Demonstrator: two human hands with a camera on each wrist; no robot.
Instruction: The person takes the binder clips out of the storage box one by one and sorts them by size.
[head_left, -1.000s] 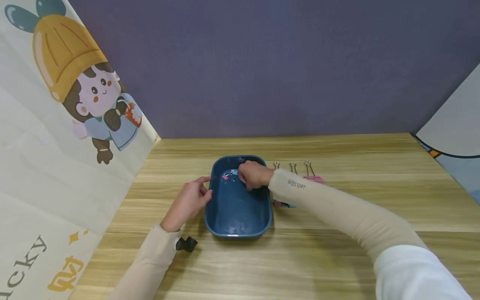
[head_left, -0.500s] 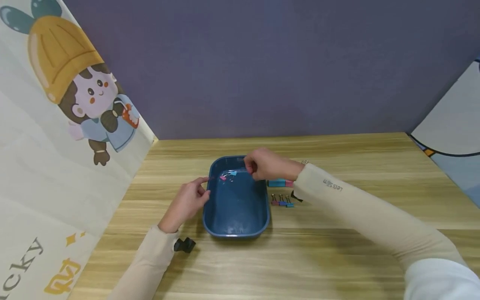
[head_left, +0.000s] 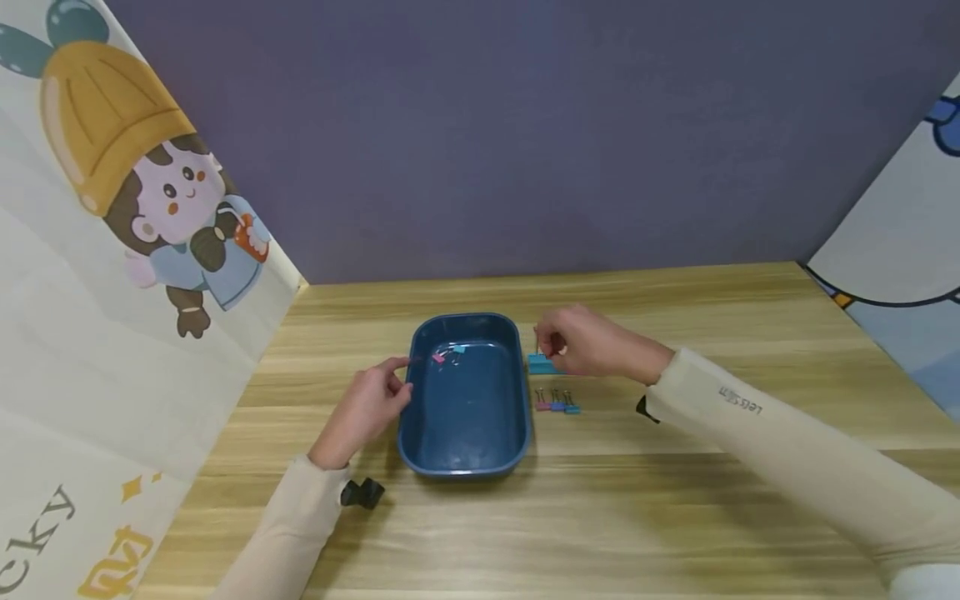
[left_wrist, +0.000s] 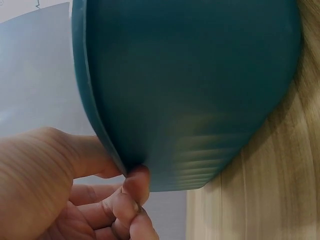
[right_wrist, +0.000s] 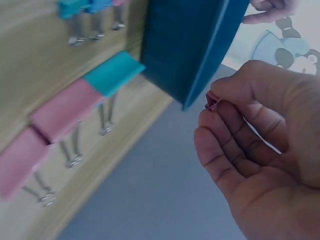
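Note:
My left hand [head_left: 366,410] pinches the left rim of a deep blue plastic tray [head_left: 463,421]; the left wrist view shows fingers on both sides of that rim. My right hand [head_left: 592,343] is right of the tray, over a row of large binder clips. Between its thumb and index finger it pinches a small pink binder clip [right_wrist: 212,103], mostly hidden by the fingertips. Inside the tray, near its far end, lie a small pink binder clip [head_left: 438,357] and a small light-blue one [head_left: 459,349].
Beside the tray, a large teal binder clip [right_wrist: 115,74] and two large pink clips [right_wrist: 65,110] form a row. Closer to me sit three small binder clips [head_left: 557,407], pink, blue and teal. A dark wall [head_left: 525,150] stands behind the wooden table [head_left: 600,508].
My right hand has lifted out of the tray and travelled right, over the large clips, with the small pink clip in its fingertips. The left hand stays at the rim.

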